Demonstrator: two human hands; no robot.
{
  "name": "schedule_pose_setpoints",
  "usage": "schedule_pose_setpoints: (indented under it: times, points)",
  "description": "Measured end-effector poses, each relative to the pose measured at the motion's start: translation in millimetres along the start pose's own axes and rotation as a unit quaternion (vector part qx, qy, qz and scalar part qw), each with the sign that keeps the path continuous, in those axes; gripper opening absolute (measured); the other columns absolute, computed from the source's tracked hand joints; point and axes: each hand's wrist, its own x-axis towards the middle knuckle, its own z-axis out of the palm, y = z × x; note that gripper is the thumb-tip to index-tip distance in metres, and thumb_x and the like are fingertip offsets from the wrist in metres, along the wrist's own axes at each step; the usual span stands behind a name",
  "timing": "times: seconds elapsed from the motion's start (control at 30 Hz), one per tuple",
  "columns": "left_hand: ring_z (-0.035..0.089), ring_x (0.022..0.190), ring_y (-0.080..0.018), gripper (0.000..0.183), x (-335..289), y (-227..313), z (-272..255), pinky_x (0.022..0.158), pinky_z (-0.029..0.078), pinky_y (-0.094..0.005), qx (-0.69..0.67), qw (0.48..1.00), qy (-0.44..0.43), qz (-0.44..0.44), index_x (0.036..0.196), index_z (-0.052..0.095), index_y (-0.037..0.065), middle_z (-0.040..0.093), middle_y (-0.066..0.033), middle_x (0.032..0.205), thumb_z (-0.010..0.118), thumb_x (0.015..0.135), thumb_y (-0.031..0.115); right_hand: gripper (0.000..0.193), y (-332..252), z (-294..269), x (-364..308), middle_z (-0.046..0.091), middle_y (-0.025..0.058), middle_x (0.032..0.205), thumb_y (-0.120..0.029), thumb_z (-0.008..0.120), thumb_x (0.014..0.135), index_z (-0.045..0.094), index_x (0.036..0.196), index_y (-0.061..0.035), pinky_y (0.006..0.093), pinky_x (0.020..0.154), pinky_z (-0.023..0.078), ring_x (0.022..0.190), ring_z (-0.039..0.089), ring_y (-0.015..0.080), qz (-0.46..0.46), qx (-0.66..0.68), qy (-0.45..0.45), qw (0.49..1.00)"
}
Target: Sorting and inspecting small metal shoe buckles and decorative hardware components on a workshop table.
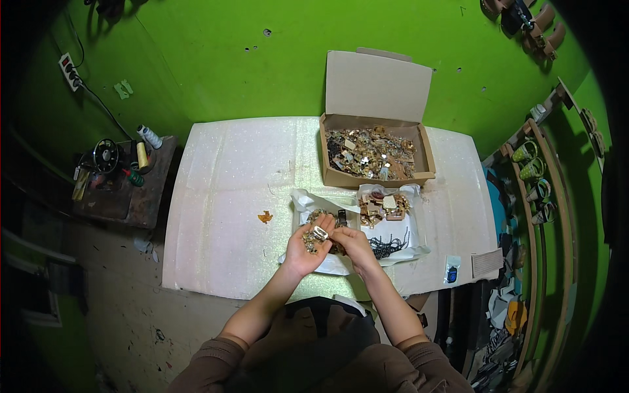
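My left hand [303,256] is turned palm up and cupped, with several small shiny metal pieces [310,242] in it. Across its fingers lies a larger silver buckle-like piece [320,233]. Close against it is my right hand [352,246], fingers pinched together beside the silver piece; what they hold, if anything, is hidden. Both hands are over the near left part of a white-lined divided tray [417,251]. Small metal pieces in that left section are partly covered by my hands. The tray's right side has gold and pale buckle-like fittings [386,208] and dark chain-like strands [389,245].
Behind the tray, an open cardboard box [377,180] is heaped with mixed metal fittings. A small orange-brown scrap [265,217] lies on the pale table [223,196]. A packaged blue item [452,270] sits near the right edge. At left stands a sewing machine table [131,196]; at right, a wooden rack [557,262].
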Motion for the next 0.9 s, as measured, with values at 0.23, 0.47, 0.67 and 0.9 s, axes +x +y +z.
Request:
schedule_pose_setpoints:
  times: [0.23,0.47,0.67,0.9]
  points:
    - [0.036,0.120,-0.0181,0.039,2,-3,1,0.097,0.030,-0.0300,-0.028,1.000,0.000,-0.007,0.121,0.042,0.005,0.044,-0.0073,0.125,0.028,0.087,0.018,0.012,18,-5,8,0.054,-0.0014,0.064,-0.012,0.058,0.078,0.060,0.076,-0.0002,0.0207,0.049,0.035,0.053,0.045,0.0078,-0.148,-0.068,0.010,0.987]
    - [0.036,0.120,-0.0221,0.038,1,-3,-1,0.100,0.028,-0.0333,-0.029,0.998,-0.049,0.016,0.121,0.038,0.000,0.041,-0.0131,0.126,0.028,0.087,0.015,0.014,0,7,-6,0.049,0.0037,0.062,-0.011,0.065,0.064,0.060,0.077,-0.0084,0.0296,0.049,0.040,0.053,0.050,0.0196,-0.600,-0.489,0.070,0.629]
    - [0.037,0.118,-0.0189,0.038,1,-2,-3,0.096,0.033,-0.0295,-0.046,0.999,-0.020,-0.008,0.121,0.041,0.003,0.042,-0.0096,0.125,0.029,0.087,0.016,0.008,8,10,-6,0.050,0.0065,0.062,-0.006,0.062,0.070,0.060,0.077,-0.0034,0.0267,0.049,0.040,0.053,0.050,0.0194,-0.506,-0.389,0.113,0.762]
    - [0.041,0.115,-0.0180,0.038,2,1,-8,0.092,0.037,-0.0287,-0.065,0.996,-0.055,-0.026,0.119,0.043,0.003,0.046,-0.0082,0.122,0.032,0.086,0.016,0.009,5,5,-6,0.049,0.0051,0.062,-0.008,0.061,0.075,0.060,0.081,-0.0004,0.0215,0.046,0.035,0.051,0.045,0.0097,-0.391,-0.265,0.093,0.876]
